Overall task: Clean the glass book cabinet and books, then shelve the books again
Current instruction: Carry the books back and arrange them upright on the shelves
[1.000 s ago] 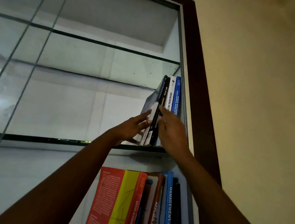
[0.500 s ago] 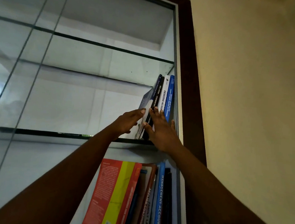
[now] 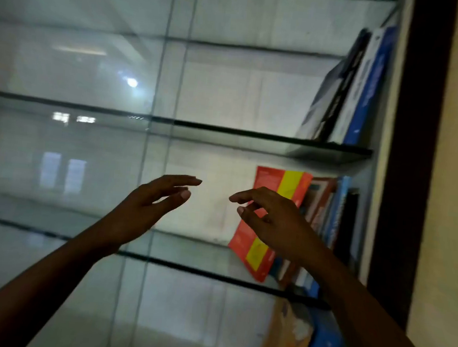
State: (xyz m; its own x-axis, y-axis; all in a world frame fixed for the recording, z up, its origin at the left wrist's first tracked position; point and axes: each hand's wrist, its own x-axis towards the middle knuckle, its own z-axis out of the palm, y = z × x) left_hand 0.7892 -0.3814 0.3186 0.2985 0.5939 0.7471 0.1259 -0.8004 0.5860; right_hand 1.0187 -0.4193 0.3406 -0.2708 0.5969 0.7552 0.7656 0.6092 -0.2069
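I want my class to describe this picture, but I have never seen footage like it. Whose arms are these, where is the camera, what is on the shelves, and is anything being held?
No machine is involved. The arms belong to a person who wears a wide-angle camera on the head, so you see roughly what they see: a glass book cabinet in front of them. The left hand and the right hand are raised before it with relaxed fingers, and neither holds anything. Books stand at the right end of three glass shelves. The upper-shelf books lean to the right. A red and yellow book fronts the middle row. The lower books show only partly. The picture is blurred, so no titles can be read.
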